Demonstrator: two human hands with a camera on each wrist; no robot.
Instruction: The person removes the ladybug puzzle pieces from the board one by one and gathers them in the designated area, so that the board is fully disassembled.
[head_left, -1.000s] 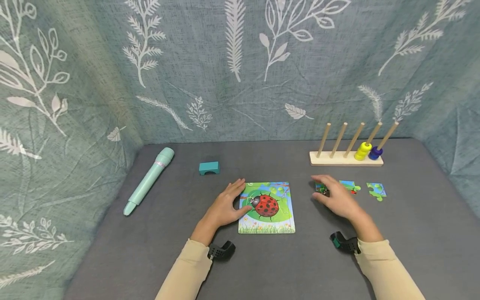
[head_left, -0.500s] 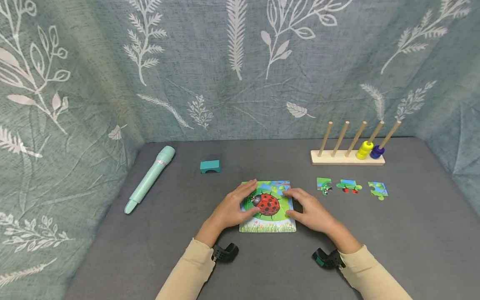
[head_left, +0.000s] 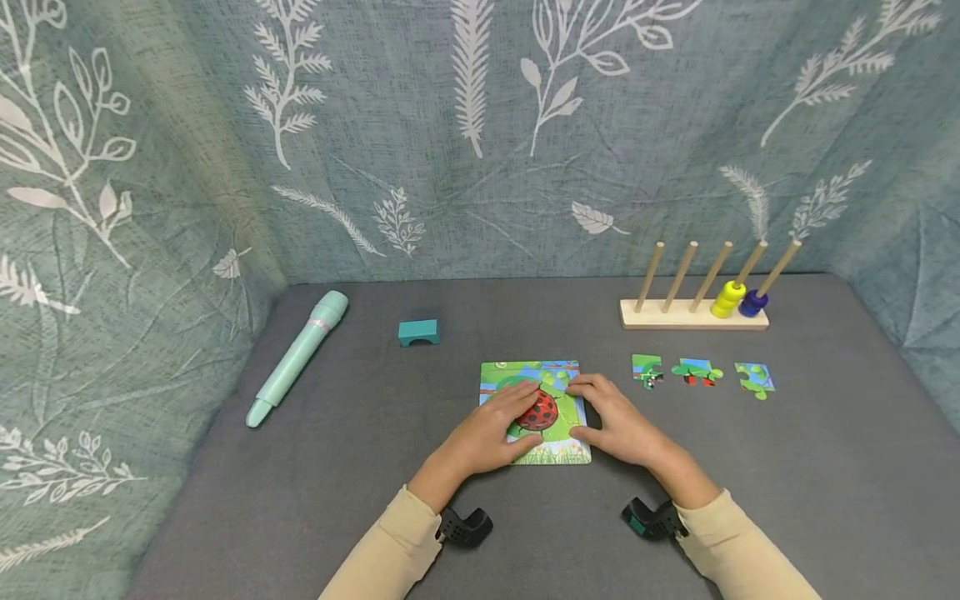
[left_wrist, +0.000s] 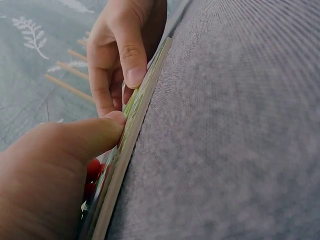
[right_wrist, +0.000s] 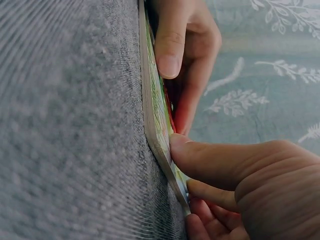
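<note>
A square ladybug jigsaw puzzle (head_left: 525, 368) lies flat on the grey table. My left hand (head_left: 480, 435) reaches over its left half, covering part of the ladybug, thumb and fingers spread on the picture. On the right side, my right hand (head_left: 626, 427) touches the puzzle near its right edge. In the right wrist view, the right thumb (right_wrist: 185, 150) rests on the picture surface, and the other fingers bend by the edge. The left wrist view shows the left thumb (left_wrist: 100, 132) on the puzzle, with the right hand (left_wrist: 117, 55) farther along it.
Three loose puzzle pieces lie right of the puzzle: one green (head_left: 647, 369), one in the middle (head_left: 697, 372), one blue-green (head_left: 755, 380). Behind them stands a wooden peg rack (head_left: 675, 315) with yellow and blue beads. A teal block (head_left: 418, 332) and mint-green stick (head_left: 298, 358) are to the left.
My right hand has moved left from over the loose pieces to the puzzle's right edge, uncovering the pieces. My left hand has slid right, from the puzzle's left edge onto the ladybug.
</note>
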